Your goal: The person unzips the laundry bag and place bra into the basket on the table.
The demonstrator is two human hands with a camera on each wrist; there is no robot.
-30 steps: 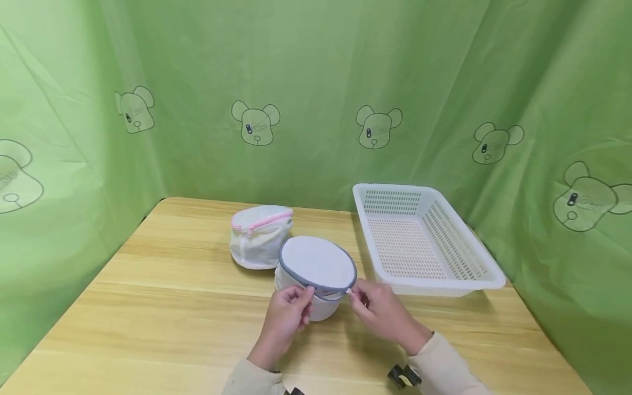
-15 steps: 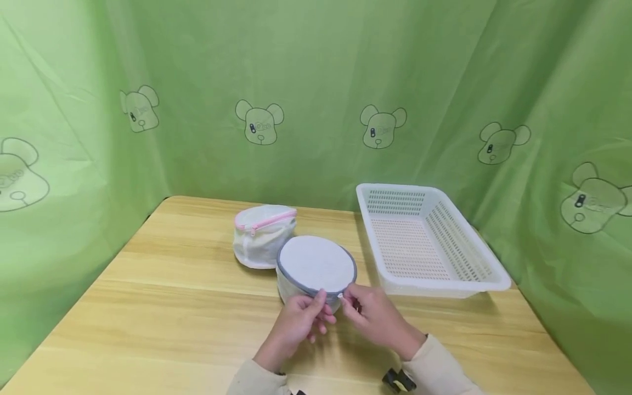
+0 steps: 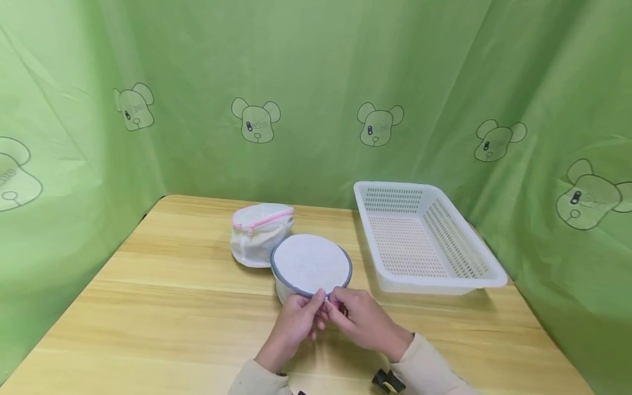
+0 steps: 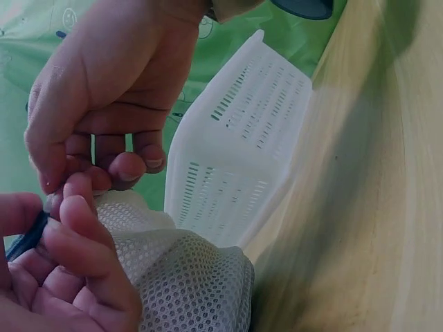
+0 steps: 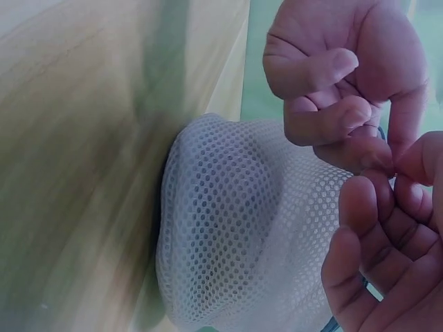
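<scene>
A round white mesh laundry bag (image 3: 312,264) with a grey-blue zipper rim stands upright on the table. At its near side, my left hand (image 3: 292,325) pinches the rim between thumb and fingers. My right hand (image 3: 364,320) pinches the small white zipper pull (image 3: 326,299), right beside the left thumb. From the left wrist, the fingertips of both hands meet at the dark rim (image 4: 28,238), and the pull is mostly covered. The mesh side wall (image 5: 221,221) bulges below the hands in the right wrist view.
A second white mesh bag (image 3: 257,238) with a pink zipper stands behind and to the left, close to the first. At the right is a white slotted plastic basket (image 3: 371,241). A green curtain (image 3: 316,159) hangs behind the wooden table (image 3: 148,307).
My right hand has drawn the pull leftward along the front rim to the left hand. The gap under the lid seen at first has closed up. My left hand has shifted slightly right.
</scene>
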